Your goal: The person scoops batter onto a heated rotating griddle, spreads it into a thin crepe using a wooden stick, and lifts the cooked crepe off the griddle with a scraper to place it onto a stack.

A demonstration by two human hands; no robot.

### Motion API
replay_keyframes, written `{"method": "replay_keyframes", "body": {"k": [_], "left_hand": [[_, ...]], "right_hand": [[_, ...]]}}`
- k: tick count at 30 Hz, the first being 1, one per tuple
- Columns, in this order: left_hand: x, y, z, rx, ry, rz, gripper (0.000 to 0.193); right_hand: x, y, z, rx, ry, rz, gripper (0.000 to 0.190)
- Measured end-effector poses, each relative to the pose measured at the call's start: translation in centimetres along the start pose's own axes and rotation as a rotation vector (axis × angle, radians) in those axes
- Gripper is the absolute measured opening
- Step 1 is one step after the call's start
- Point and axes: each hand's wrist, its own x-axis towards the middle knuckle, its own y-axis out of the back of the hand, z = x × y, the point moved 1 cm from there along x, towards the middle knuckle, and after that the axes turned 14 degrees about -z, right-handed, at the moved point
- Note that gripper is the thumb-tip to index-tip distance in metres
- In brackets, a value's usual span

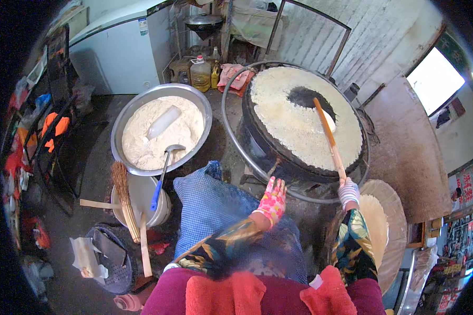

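Note:
My right hand (349, 193), in a striped glove, grips the end of a wooden scraper (330, 138). The scraper lies over a large round griddle (305, 175), beside a white lump of batter or dough (328, 120). A pale, thin layer of batter (283, 122) covers most of the griddle around a bare dark patch. My left hand (273, 199), in a pink-and-white patterned glove, is held flat with nothing in it, near the metal ring (236, 138) around the griddle. At left, a steel basin (116, 138) holds dough or batter, a clear scoop-like container (164, 121) and a blue-handled ladle (161, 181).
Below the basin stands a white bucket (163, 210) with a straw brush (126, 197) and wooden sticks across it. Round flatbreads (372, 220) lie on a round tray (394, 236) at right. Oil bottles (200, 75) and a pink cloth (234, 76) are behind. A blue checked cloth (209, 201) covers my lap.

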Motion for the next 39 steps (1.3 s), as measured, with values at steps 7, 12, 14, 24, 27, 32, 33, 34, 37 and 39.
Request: {"method": "replay_keyframes", "body": {"k": [7, 12, 14, 24, 27, 32, 33, 34, 37, 39], "left_hand": [[0.2, 0.2, -3.7, -0.067, 0.113, 0.017, 0.049], [0.1, 1.7, -6.8, -0.116, 0.220, -0.079, 0.050], [0.3, 1.6, -8.5, -0.072, 0.266, -0.103, 0.051], [2.7, 1.3, -18.6, -0.156, 0.443, -0.198, 0.054], [2.3, 4.8, -17.4, 0.015, 0.417, -0.368, 0.058], [1.2, 2.6, -4.9, -0.039, -0.033, -0.122, 0.055], [0.4, 1.3, -3.6, -0.062, -0.066, -0.141, 0.058], [-0.2, 0.2, -2.5, -0.098, -0.086, -0.132, 0.057], [-1.2, -2.4, -2.2, -0.092, -0.001, -0.003, 0.056], [-1.9, -3.5, -4.8, -0.052, 0.021, -0.003, 0.057]], "right_hand": [[3.3, -0.7, 5.0, -0.021, -0.068, -0.023, 0.032], [2.7, -2.1, 5.5, -0.088, 0.045, -0.042, 0.032], [3.5, -2.0, 7.5, -0.068, 0.001, -0.024, 0.032], [1.7, -3.7, 8.5, 0.064, -0.057, -0.108, 0.026], [0.3, -0.3, 6.0, 0.092, -0.051, -0.055, 0.031], [-0.9, -5.6, 7.7, 0.101, -0.042, -0.027, 0.030], [-1.0, -5.3, 6.9, 0.139, -0.069, -0.025, 0.030], [-1.0, -4.7, 5.9, 0.161, -0.068, -0.018, 0.030], [-2.1, -3.6, 3.8, 0.134, 0.008, -0.034, 0.031], [-3.3, -5.0, 2.9, 0.125, 0.055, -0.038, 0.032]]}}
